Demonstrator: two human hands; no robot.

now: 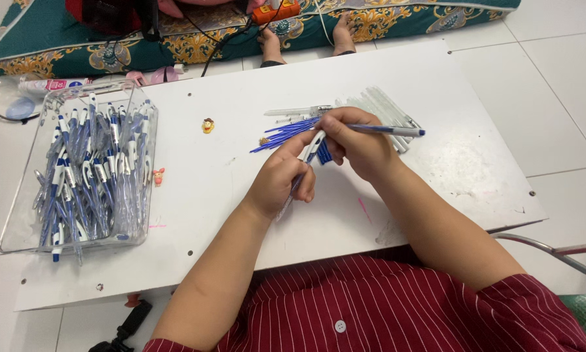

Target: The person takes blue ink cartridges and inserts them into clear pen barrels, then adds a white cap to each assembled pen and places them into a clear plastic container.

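- Left hand [281,179] pinches a pen barrel [311,148] upright, steadying it.
- Right hand [358,145] grips a refill [387,130], fingers closed.
- Finished pens fill the clear tray [19,231] nearby.

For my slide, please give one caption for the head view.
Two hands, left hand and right hand, hold pen parts over a white table.

We record a white rectangular tabletop [195,195], blue-and-white plastic pens in a clear plastic box [84,176] at left, blue ink refills [283,135], translucent white pen barrels [381,107], a dark red white-pinstriped shirt [384,306] near, and a teal, gold-patterned cushion [64,39] far.
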